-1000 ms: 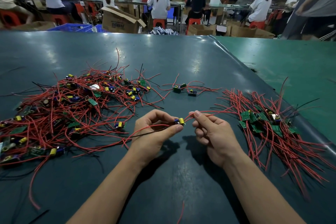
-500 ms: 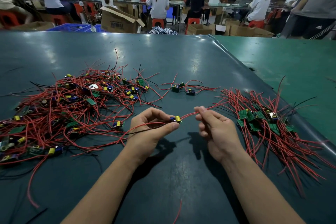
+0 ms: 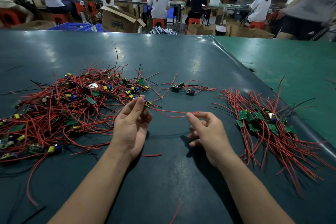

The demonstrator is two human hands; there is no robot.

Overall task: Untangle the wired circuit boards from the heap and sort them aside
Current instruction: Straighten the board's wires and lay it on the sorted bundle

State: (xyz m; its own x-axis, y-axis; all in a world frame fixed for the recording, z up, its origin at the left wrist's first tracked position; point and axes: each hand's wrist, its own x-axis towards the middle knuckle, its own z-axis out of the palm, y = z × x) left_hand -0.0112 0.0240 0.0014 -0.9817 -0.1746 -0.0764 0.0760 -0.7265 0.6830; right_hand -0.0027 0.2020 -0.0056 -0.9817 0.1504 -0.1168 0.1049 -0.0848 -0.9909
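Note:
A tangled heap of small green circuit boards with red wires covers the left of the dark table. A sorted pile of boards with wires laid alongside lies at the right. My left hand is raised above the table and pinches one small board between thumb and fingers. Its red wire runs rightward to my right hand, which pinches the wire's end at the fingertips. The wire hangs nearly straight between both hands.
Three loose boards with wires lie at mid-table beyond my hands. Stray red wire scraps lie near the front. A green mat adjoins at the right. Seated workers, cardboard boxes and blue crates stand beyond the far edge.
My left hand lifted the board up and turned palm-up. My right hand slid rightward along the red wire to its end, so the wire is stretched out between my hands.

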